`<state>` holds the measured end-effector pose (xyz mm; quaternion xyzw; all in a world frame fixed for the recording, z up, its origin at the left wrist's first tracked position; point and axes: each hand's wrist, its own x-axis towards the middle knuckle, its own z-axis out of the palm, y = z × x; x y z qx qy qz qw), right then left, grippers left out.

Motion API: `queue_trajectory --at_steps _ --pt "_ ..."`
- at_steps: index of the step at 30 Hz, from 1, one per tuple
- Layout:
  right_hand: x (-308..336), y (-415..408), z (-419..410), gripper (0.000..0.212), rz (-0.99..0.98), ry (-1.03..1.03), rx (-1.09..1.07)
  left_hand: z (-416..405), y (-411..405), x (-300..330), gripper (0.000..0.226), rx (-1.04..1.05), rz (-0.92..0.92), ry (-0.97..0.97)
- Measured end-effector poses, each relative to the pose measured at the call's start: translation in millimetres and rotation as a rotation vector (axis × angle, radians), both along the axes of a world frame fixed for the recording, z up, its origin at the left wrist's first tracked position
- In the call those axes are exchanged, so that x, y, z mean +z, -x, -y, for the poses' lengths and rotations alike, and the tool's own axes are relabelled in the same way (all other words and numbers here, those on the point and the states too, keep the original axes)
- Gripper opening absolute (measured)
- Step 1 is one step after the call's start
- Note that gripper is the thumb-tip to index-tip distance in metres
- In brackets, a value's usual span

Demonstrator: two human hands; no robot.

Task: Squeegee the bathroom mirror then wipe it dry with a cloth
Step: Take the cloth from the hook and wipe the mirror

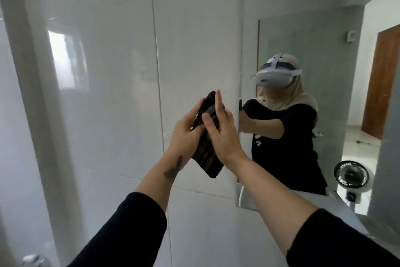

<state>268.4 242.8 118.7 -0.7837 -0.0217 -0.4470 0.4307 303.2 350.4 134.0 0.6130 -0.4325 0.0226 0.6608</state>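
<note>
Nearest: two dark sleeves pushed up the forearms, probably to keep the cuffs off wet glass; a dark mark shows on the left forearm.

Beyond them: left hand (pixel 186 128) cupped under and behind a dark folded cloth (pixel 206 150), fingers curled around its left edge. Right hand (pixel 220 134) laid flat against the cloth's other face, fingers straight, thumb across the front, so the cloth sits sandwiched between both palms. Held upright in mid-air in front of the tiled wall (pixel 121 85), just left of the mirror's edge and not yet on the glass. Judged as folding or squaring the cloth into a flat pad before the drying wipe.

No squeegee in sight, so its place cannot be told.

Farther: mirror (pixel 320 35) on the right, showing a person with a head-worn camera rig, a small fan (pixel 350 174) low in the reflection and a wooden door behind.

No readable brand, label or lettering anywhere; a pale mark on the reflected shirt too small to read.
</note>
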Motion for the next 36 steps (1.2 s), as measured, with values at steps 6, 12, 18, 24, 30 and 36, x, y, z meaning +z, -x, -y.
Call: queue_trajectory --at_steps 6,12,18,24,30,36 --pt "68.2 50.5 32.4 0.048 0.177 0.173 -0.329 28.5 36.8 61.3 0.061 -0.145 0.145 0.039" --pt "148.5 84.4 67.9 0.050 0.185 0.463 -0.874 63.1 39.3 101.4 0.051 0.040 0.257 0.028" --pt "246.3 69.7 68.7 0.067 0.184 0.656 -1.174 104.1 18.4 115.7 0.077 0.398 0.464 -0.233" --pt "272.1 23.4 83.0 0.082 0.038 0.878 -1.256 136.5 6.6 107.0 0.109 0.412 0.477 -0.367" --pt "254.1 0.6 109.4 0.071 0.130 0.990 -1.325 142.9 -0.1 100.8 0.110 0.411 0.499 -0.287" --pt "264.6 17.3 125.2 0.064 0.152 0.957 -1.358 144.9 -3.7 98.6 0.114 0.398 0.492 -0.276"
